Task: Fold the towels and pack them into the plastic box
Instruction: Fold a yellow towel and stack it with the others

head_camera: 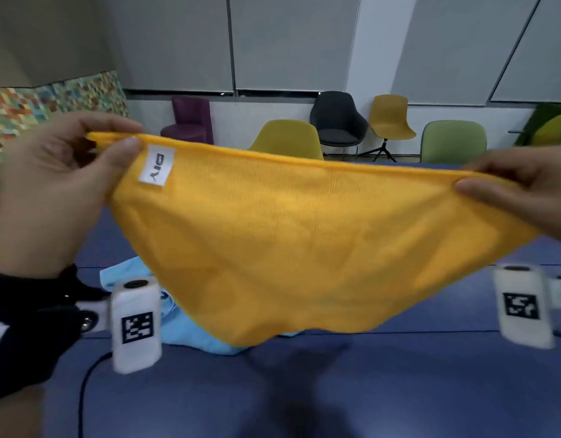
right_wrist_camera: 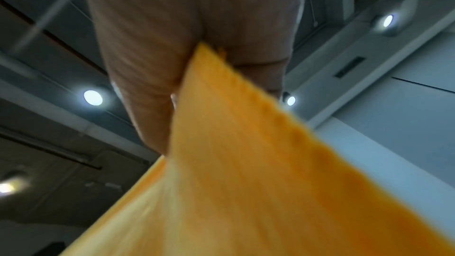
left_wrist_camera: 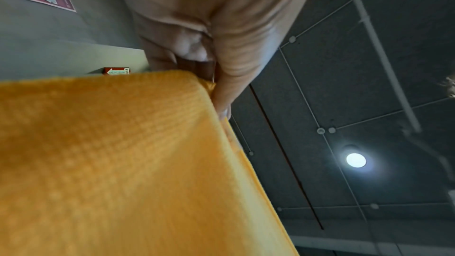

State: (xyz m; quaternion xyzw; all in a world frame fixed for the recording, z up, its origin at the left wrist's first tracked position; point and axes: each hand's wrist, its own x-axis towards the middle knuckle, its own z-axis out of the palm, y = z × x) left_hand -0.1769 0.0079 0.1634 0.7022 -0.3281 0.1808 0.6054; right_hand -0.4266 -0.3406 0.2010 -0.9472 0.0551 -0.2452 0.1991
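the towel (head_camera: 304, 235) hangs spread in the air above the worktop (head_camera: 383, 384), stretched between the two hands. the left hand (head_camera: 54, 188) pinches its upper left corner, the right hand (head_camera: 525, 194) its upper right corner. a label (head_camera: 156, 165) sits on the towel just beside the left thumb. a second towel (head_camera: 190, 330) lies on the worktop behind and below the hanging one, partly hidden by it. chairs (head_camera: 339, 121) stand beyond the worktop, along the wall (head_camera: 291, 42).
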